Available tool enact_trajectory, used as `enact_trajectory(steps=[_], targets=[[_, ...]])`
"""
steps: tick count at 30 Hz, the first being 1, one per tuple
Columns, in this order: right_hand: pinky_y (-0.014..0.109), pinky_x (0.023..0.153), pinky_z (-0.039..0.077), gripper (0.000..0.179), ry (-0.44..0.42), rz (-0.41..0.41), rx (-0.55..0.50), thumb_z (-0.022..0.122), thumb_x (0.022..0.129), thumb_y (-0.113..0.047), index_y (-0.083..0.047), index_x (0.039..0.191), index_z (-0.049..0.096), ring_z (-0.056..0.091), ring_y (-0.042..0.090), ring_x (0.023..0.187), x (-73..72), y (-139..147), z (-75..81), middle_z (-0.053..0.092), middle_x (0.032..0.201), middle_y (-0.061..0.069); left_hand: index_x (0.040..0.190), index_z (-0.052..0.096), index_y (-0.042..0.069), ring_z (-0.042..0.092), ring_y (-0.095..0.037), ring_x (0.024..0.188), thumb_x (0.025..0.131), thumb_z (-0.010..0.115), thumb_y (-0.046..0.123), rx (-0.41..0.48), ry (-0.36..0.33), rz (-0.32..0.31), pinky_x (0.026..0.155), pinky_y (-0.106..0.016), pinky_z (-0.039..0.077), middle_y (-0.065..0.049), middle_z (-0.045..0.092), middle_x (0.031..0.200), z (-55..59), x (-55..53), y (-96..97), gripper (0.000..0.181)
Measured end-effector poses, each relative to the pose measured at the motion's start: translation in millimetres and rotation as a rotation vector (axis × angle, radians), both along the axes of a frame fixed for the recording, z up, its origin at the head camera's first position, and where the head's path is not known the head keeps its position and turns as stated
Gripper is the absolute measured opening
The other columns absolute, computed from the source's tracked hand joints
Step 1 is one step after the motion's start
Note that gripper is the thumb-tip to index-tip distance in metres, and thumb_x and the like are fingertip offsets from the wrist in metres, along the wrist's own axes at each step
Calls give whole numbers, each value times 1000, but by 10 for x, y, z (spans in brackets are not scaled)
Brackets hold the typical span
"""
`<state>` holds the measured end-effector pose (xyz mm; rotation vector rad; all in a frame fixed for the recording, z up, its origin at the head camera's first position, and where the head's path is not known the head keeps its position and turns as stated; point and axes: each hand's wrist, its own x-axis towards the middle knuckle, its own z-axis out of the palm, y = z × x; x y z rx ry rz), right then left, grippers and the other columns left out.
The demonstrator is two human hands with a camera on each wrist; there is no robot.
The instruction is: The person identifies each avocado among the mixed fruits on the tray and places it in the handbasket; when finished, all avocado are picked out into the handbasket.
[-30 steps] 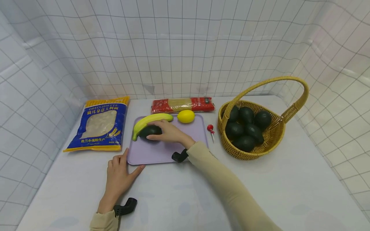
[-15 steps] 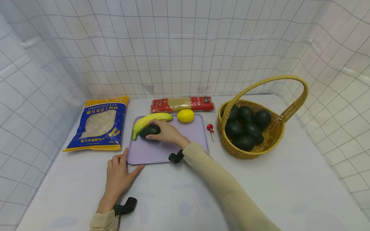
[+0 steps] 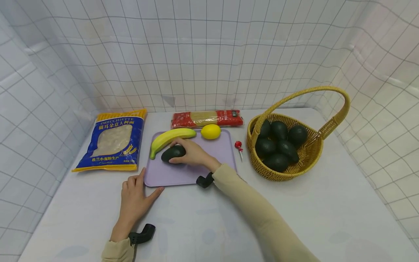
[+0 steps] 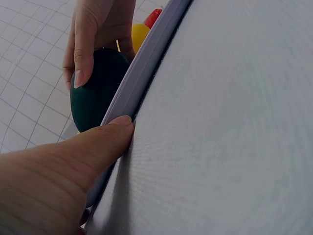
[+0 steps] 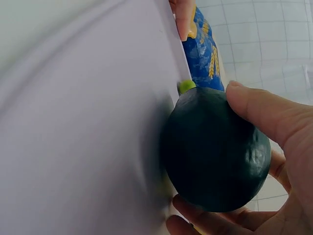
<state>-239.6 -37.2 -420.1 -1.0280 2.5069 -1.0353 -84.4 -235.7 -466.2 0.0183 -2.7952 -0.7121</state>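
My right hand [image 3: 193,153] holds a dark green avocado [image 3: 171,154] over the lilac tray [image 3: 176,178], thumb on one side and fingers on the other. In the right wrist view the avocado [image 5: 215,152] fills the grasp. Behind it on the tray lies a yellow-green banana [image 3: 170,137], with a lemon [image 3: 211,131] to its right. My left hand [image 3: 133,200] rests at the tray's front left corner, fingers spread; in the left wrist view its thumb [image 4: 98,144] touches the rim. The avocado's underside is hidden.
A wicker basket [image 3: 278,176] with a tall handle stands at right, holding several avocados. A red lollipop [image 3: 238,145] lies between basket and tray. Behind the tray is a red spaghetti pack [image 3: 206,119]; at left lies a blue orecchiette bag [image 3: 112,142]. Gridded curtains [image 3: 196,54] enclose the table.
My right hand first shifted slightly left, then came back right and a little towards me with the avocado, which now sits apart from the banana. The left hand has stayed in place.
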Motion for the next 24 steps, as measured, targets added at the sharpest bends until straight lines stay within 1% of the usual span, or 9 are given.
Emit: enact_trajectory(steps=[3, 9, 19, 24], targets=[[34, 94, 37, 54, -2, -3, 21, 73, 81, -43, -20, 126, 54, 47, 16, 108, 34, 32, 3, 53, 122, 3, 140, 33, -11, 34, -43, 98, 77, 78, 34, -1, -2, 0, 81, -52, 29, -31, 39, 116, 7, 5, 2, 90], [35, 86, 41, 54, -49, -19, 77, 73, 79, -49, -27, 123, 53, 49, 19, 97, 96, 110, 26, 48, 112, 5, 140, 34, -10, 35, -42, 97, 77, 79, 34, 0, 6, 0, 81, -51, 29, -30, 40, 115, 2, 4, 2, 89], [37, 86, 41, 52, -110, -10, 122, 73, 79, -49, -29, 122, 52, 49, 20, 98, 125, 272, 72, 49, 113, 5, 139, 35, -11, 35, -42, 97, 76, 79, 35, -4, 14, -5, 80, -51, 29, -30, 40, 115, -20, -2, 2, 90], [35, 83, 41, 52, -113, 13, 136, 74, 78, -49, -29, 121, 54, 48, 20, 97, 156, 340, 138, 50, 109, 4, 139, 34, -11, 34, -43, 98, 77, 78, 35, -1, 7, -1, 80, -52, 28, -31, 39, 116, -15, 1, -4, 89]])
